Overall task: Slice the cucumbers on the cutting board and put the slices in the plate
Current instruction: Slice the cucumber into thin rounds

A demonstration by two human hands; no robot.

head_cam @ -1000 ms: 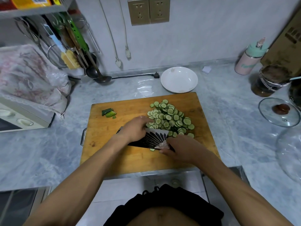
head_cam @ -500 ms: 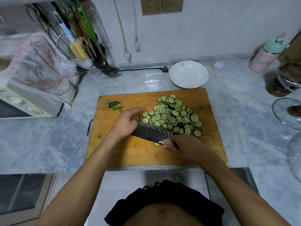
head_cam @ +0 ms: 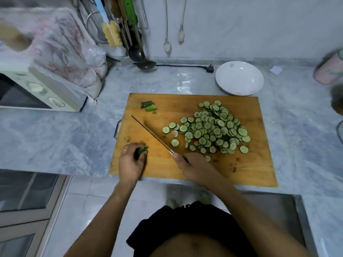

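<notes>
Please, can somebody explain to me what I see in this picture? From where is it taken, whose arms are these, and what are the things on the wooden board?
There is no machine here. A person wears one wide-angle camera on the head, so you look down along their own two arms at a kitchen counter.

On the counter lies a wooden cutting board. On its right part is a heap of cucumber slices. Near its far left corner lie a few green offcuts.

The right hand holds a knife, seen edge-on, its tip pointing away to the left. The left hand grips a cucumber end piece in its fingers.

Beyond the board stands a white plate; no slices are in it yet. A small oven stands at the left.
</notes>
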